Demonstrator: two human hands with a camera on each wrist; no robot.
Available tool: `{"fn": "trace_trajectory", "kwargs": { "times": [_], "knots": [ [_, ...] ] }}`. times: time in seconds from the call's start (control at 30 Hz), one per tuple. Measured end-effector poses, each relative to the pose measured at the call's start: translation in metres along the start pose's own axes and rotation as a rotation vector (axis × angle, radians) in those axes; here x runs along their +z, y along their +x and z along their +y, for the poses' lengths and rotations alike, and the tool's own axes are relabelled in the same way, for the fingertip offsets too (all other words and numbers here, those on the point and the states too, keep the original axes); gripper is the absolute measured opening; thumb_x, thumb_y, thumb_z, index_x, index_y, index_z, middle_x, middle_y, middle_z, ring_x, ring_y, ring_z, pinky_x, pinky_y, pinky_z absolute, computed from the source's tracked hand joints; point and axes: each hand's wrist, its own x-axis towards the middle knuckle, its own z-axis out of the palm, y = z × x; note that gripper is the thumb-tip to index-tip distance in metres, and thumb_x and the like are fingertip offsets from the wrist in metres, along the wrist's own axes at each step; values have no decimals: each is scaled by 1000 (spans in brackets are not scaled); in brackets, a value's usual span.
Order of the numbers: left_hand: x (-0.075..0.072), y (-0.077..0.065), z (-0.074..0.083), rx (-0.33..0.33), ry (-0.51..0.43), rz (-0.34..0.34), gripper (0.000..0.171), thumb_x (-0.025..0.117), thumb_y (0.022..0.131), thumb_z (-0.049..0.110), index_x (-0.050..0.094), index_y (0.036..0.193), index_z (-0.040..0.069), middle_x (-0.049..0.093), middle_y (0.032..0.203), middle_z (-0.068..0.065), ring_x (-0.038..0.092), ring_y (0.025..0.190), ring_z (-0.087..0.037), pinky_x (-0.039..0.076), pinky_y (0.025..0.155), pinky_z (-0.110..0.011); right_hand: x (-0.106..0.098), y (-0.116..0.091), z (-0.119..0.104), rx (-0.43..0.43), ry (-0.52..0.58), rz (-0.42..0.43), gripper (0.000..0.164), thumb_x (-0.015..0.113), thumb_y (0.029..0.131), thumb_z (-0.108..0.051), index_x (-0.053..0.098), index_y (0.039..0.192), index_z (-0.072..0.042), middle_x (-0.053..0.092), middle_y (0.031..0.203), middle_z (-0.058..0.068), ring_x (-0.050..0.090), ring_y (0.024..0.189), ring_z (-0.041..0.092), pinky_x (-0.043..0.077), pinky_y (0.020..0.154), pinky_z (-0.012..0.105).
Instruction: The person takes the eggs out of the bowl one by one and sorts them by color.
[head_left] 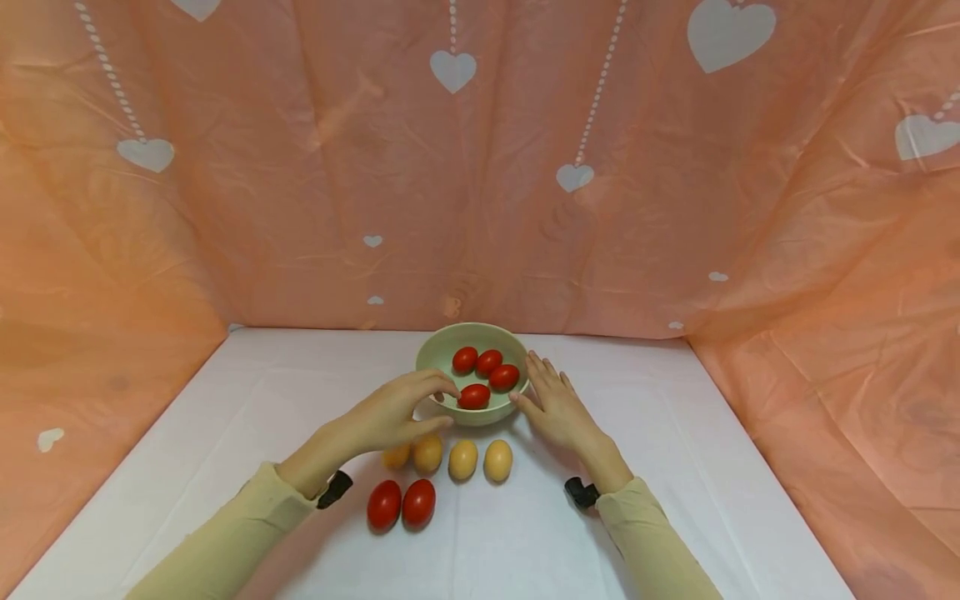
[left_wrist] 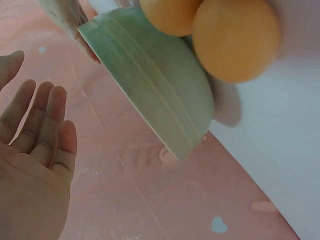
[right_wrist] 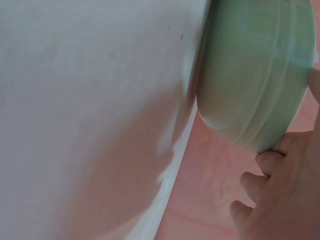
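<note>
A pale green bowl [head_left: 472, 414] stands on the white table and contains several glossy red egg-shaped pieces [head_left: 474, 397]. Over the bowl's front left rim hovers my left hand [head_left: 397, 408], its fingers loosely bent. Nothing lies between those fingers in the left wrist view, where the palm [left_wrist: 35, 185] shows beside the bowl [left_wrist: 155, 85]. Extended fingers of my right hand [head_left: 562, 408] rest along the bowl's right side, the thumb near the rim. In the right wrist view fingertips [right_wrist: 272, 161] touch the bowl's outer edge [right_wrist: 255, 75].
In front of the bowl is a row of several yellow egg-shaped pieces [head_left: 462, 460], the leftmost partly behind my left hand. Nearer to me lie two red ones [head_left: 418, 504]. A peach curtain with white hearts [head_left: 480, 208] borders the table [head_left: 525, 550] at the back and sides.
</note>
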Motion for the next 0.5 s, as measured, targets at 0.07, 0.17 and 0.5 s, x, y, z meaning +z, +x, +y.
{"fn": "trace_trajectory", "kwargs": {
  "times": [0.07, 0.17, 0.5],
  "knots": [
    [1, 8, -4, -17, -15, -14, 32, 81, 92, 14, 68, 121, 12, 67, 119, -2, 64, 103, -19, 57, 90, -38, 0, 0, 0, 0, 1, -1, 78, 46, 108, -51, 21, 164, -2, 15, 172, 11, 14, 158, 38, 12, 126, 60],
    [4, 21, -11, -37, -21, -35, 32, 79, 93, 14, 69, 123, 11, 67, 121, -5, 64, 104, -21, 57, 90, -39, 0, 1, 1, 1, 3, -1, 79, 46, 108, -52, 21, 164, -2, 15, 172, 11, 14, 158, 37, 12, 126, 60],
    [16, 57, -37, -70, 7, -127, 31, 77, 95, 15, 70, 123, 4, 69, 120, -10, 65, 106, -22, 56, 95, -40, 0, 0, -1, -4, 9, 7, 78, 49, 108, -49, 22, 163, -1, 16, 172, 12, 16, 158, 38, 13, 125, 60]
  ]
}}
